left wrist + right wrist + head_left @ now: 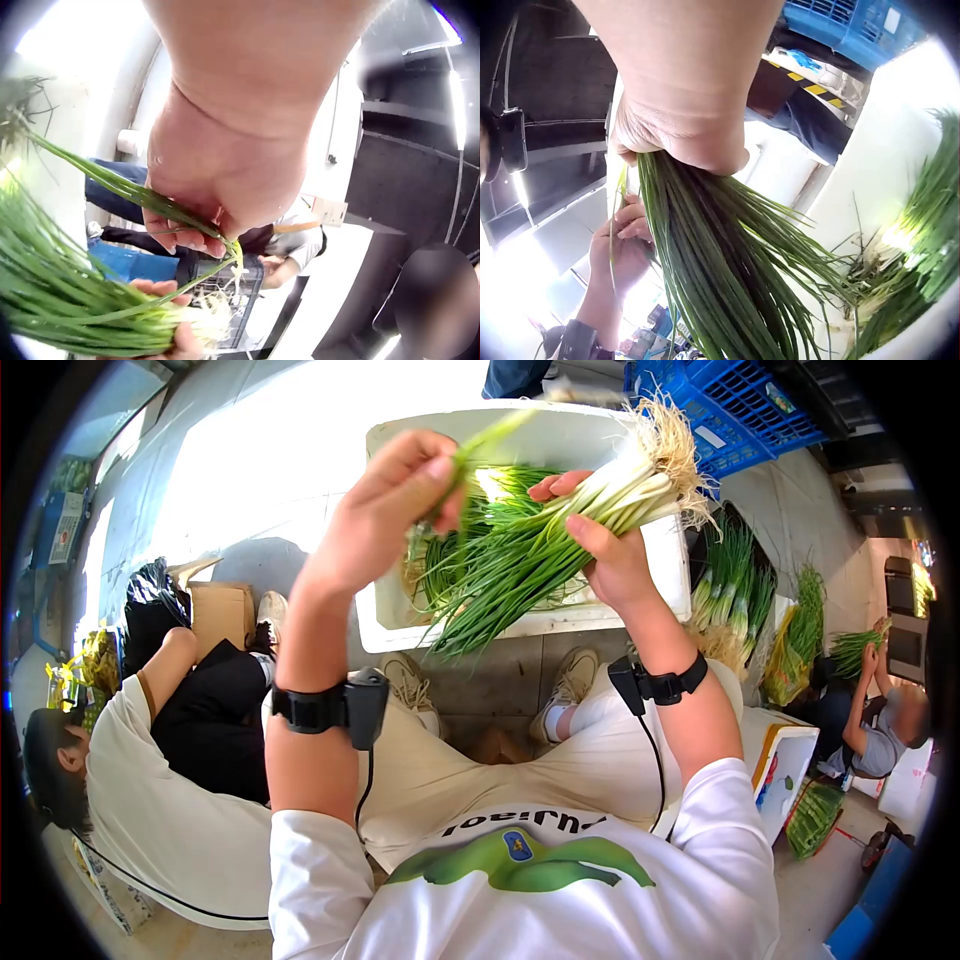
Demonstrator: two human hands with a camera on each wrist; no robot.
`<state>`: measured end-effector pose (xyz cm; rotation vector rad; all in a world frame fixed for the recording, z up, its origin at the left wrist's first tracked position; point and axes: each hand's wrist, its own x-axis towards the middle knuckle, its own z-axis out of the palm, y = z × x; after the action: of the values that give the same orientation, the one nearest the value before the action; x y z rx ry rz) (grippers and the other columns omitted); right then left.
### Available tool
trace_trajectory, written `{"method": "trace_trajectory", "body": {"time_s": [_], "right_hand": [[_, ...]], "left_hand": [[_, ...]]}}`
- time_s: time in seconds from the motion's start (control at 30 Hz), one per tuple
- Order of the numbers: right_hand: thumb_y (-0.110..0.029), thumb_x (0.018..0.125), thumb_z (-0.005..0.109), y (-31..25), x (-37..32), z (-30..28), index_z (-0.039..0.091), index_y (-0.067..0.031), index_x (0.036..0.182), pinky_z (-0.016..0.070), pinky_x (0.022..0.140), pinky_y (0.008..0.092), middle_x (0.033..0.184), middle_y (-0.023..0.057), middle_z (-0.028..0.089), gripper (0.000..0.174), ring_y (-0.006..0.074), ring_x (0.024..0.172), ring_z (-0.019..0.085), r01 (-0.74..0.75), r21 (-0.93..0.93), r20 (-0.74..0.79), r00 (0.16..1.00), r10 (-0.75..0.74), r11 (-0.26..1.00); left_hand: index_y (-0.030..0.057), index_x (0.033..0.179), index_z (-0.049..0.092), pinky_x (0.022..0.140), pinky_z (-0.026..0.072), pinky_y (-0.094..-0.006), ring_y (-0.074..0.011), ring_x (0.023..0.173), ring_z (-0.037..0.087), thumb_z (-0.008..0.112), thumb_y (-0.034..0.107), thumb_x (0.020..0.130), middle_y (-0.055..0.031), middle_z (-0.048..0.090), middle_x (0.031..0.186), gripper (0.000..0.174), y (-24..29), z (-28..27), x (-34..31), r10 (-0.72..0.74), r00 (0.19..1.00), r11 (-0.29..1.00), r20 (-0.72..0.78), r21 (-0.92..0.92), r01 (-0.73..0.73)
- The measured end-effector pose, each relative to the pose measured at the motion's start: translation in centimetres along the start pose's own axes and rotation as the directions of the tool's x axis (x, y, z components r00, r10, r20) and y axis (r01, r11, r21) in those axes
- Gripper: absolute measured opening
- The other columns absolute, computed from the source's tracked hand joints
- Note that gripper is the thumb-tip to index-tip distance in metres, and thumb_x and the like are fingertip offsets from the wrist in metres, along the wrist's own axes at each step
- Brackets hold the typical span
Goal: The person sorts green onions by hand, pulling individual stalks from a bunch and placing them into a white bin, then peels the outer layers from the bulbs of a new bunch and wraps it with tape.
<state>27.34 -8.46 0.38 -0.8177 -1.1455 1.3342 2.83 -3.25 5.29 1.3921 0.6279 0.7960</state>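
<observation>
My right hand [617,563] grips a thick bunch of green onions [560,545] over a white foam box [520,626], the thumb across the stalks. The bunch's pale roots point up and right; its green leaves hang down to the left. In the right wrist view those leaves [712,247] fan out below the hand. My left hand [395,495], raised left of the bunch, pinches a thin green onion stalk [112,180] between thumb and fingers. More green onions [922,232] lie inside the box.
Blue plastic crates [725,410] stand behind the box. Right of it are more green onions [735,580] and a yellow bag of greens [790,650]. A person in a white shirt [160,780] sits at left, beside a cardboard box [222,618]; another person [875,730] is at far right.
</observation>
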Motion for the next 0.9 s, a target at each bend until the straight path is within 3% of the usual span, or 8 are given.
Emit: {"method": "trace_trajectory", "body": {"time_s": [0.17,0.33,0.43,0.5,0.53,0.6,0.73,0.9], "right_hand": [[-0.015,0.084,0.063,-0.4,-0.3,0.1,0.057,-0.0003,0.122,0.0450,0.099,0.0345,0.112,0.0104,0.064,0.041,0.0195,0.108,0.060,-0.023,-0.072,-0.058,0.998,0.019,0.997],[-0.016,0.085,0.065,0.1,-0.2,-0.1,0.057,-0.0028,0.117,0.0441,0.096,0.0324,0.106,0.0068,0.063,0.035,0.0148,0.102,0.058,0.012,0.038,0.009,1.000,-0.012,0.999],[-0.015,0.086,0.065,0.3,-0.1,-0.2,0.058,-0.0045,0.111,0.0428,0.095,0.0318,0.103,0.0053,0.062,0.029,0.0135,0.102,0.057,0.017,0.006,-0.019,1.000,-0.017,1.000],[-0.014,0.086,0.065,0.3,-0.1,-0.2,0.058,-0.0053,0.109,0.0423,0.095,0.0317,0.102,0.0046,0.062,0.025,0.0130,0.101,0.056,0.007,-0.010,-0.046,0.999,-0.007,1.000],[-0.013,0.086,0.065,0.3,-0.1,-0.2,0.058,-0.0054,0.109,0.0423,0.095,0.0315,0.103,0.0048,0.062,0.025,0.0130,0.102,0.056,0.020,-0.005,-0.054,0.998,-0.021,1.000],[-0.013,0.086,0.065,0.2,0.0,-0.1,0.058,-0.0056,0.109,0.0423,0.095,0.0313,0.104,0.0049,0.063,0.025,0.0130,0.102,0.057,0.034,-0.002,-0.062,0.997,-0.034,0.999],[-0.013,0.087,0.065,0.4,0.1,0.5,0.058,-0.0050,0.111,0.0429,0.097,0.0322,0.107,0.0062,0.063,0.026,0.0142,0.104,0.057,0.033,0.040,-0.087,0.996,-0.030,0.999],[-0.012,0.087,0.063,0.5,0.1,0.3,0.058,-0.0042,0.111,0.0427,0.100,0.0351,0.109,0.0078,0.063,0.027,0.0172,0.107,0.058,0.050,0.091,-0.080,0.996,-0.042,0.995]], "left_hand": [[0.0045,0.109,0.050,0.068,0.0427,-0.0228,-0.0083,0.073,0.049,0.044,0.018,0.106,0.0001,0.053,0.082,0.016,-3.8,3.6,0.9,-0.140,0.984,0.990,0.114,-0.008,0.142],[0.0036,0.106,0.051,0.068,0.0449,-0.0248,-0.0087,0.076,0.052,0.049,0.020,0.105,0.0000,0.054,0.084,0.016,-4.1,4.7,1.3,-0.271,0.961,0.962,0.049,0.040,0.269],[0.0021,0.104,0.054,0.072,0.0479,-0.0260,-0.0087,0.081,0.056,0.056,0.022,0.101,-0.0027,0.058,0.088,0.020,-3.6,5.2,1.3,-0.245,0.969,0.969,-0.030,0.031,0.246],[-0.0013,0.109,0.057,0.082,0.0502,-0.0296,-0.0138,0.090,0.062,0.064,0.023,0.095,-0.0086,0.063,0.095,0.029,-2.4,5.5,0.9,-0.087,0.968,0.795,-0.236,0.569,0.210],[-0.0013,0.109,0.057,0.082,0.0502,-0.0296,-0.0138,0.090,0.062,0.064,0.023,0.095,-0.0086,0.063,0.095,0.029,-2.5,5.5,0.8,-0.088,0.968,0.796,-0.235,0.568,0.210],[-0.0030,0.119,0.056,0.090,0.0495,-0.0405,-0.0348,0.102,0.063,0.069,0.030,0.088,-0.0201,0.065,0.107,0.047,-2.7,5.3,0.5,0.260,0.948,0.696,-0.182,0.716,-0.053],[-0.0044,0.134,0.050,0.100,0.0444,-0.0386,-0.0327,0.121,0.058,0.065,0.029,0.093,-0.0224,0.062,0.126,0.055,-2.5,6.5,-0.1,0.187,0.979,0.714,-0.079,0.696,-0.080],[-0.0035,0.128,0.056,0.093,0.0486,-0.0342,-0.0262,0.105,0.066,0.065,0.028,0.095,-0.0211,0.068,0.113,0.047,-2.6,6.6,0.3,0.076,0.986,0.860,-0.147,0.510,0.010]]}}
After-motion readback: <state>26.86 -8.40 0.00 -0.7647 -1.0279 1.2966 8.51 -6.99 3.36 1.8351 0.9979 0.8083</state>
